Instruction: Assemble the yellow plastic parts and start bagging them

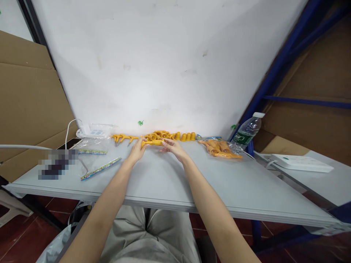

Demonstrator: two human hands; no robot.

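Between my two hands, just above the table, lies a long yellow plastic part [153, 143] with a ridged left end, held roughly level. My left hand [137, 149] grips its left end. At the other end, the fingers of my right hand [172, 148] close on it. Right behind it sits a pile of yellow plastic parts [157, 136] with round openings. Left of the pile are several yellow handles [120, 138] with metal screw tips. To the right stand several yellow cups [188, 136] in a row. The exact kind of these parts is unclear.
A clear bag of yellow parts [219, 149] lies at right, before a tilted water bottle [248, 131]. At left are colourful strips [101, 168], a phone [70, 143] and a white power strip [90, 133]. A white panel [164, 65] rises behind the table [164, 182].
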